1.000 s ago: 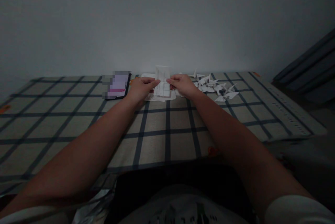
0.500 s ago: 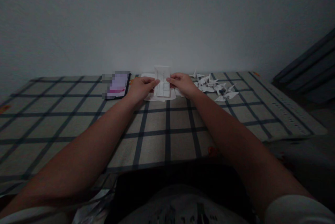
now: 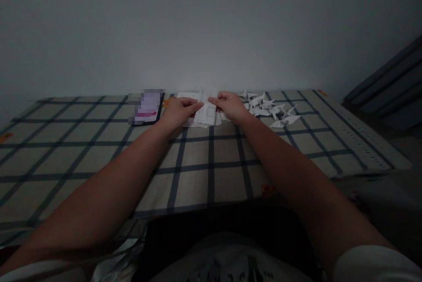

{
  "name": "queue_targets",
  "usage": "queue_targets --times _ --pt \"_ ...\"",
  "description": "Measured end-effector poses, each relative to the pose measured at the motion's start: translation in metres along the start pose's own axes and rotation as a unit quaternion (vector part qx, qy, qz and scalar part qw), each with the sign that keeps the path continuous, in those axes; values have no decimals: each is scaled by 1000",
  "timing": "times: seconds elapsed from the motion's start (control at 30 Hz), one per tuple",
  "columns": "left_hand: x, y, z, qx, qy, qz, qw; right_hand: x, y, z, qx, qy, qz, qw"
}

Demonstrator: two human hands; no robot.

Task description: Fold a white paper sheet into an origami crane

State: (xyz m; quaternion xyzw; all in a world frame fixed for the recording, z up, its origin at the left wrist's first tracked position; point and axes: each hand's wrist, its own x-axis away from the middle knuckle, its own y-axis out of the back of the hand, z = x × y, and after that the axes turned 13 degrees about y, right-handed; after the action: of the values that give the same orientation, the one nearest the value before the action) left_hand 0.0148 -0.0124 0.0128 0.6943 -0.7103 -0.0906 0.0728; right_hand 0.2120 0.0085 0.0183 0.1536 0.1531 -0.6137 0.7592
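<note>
Between my hands is a white folded sheet of paper [image 3: 206, 113] with faint creases and print. My left hand [image 3: 180, 111] pinches its left side between thumb and fingers. On the right edge, my right hand [image 3: 230, 105] has its thumb and curled fingers closed on the same sheet. More loose white paper [image 3: 187, 95] lies flat beneath and behind it, partly covered by my hands. Just right of my right hand sits a heap of folded paper cranes [image 3: 263, 105], several of them overlapping.
A tablet or phone with a lit, blurred screen [image 3: 148, 105] lies left of my left hand. The table wears a checked cloth [image 3: 194, 154] and meets a plain wall [image 3: 211, 27] at the back. A dark ridged object [image 3: 389, 84] stands at the far right.
The folded paper has tipped from standing more upright to lying lower and slightly slanted. Both thumbs have shifted a little on it; the cranes and screen have stayed put.
</note>
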Motion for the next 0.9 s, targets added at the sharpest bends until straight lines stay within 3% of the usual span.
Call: queue_targets --times 0.2,0.43,0.9 --pt "-11 3 10 26 15 -10 999 1 -1 6 -60 -7 -1 998" --pt "-4 2 0 14 37 -7 999 -4 1 -3 -115 -15 -23 993" --pt "3 0 -7 9 34 8 999 -7 0 1 -71 -32 -72 994"
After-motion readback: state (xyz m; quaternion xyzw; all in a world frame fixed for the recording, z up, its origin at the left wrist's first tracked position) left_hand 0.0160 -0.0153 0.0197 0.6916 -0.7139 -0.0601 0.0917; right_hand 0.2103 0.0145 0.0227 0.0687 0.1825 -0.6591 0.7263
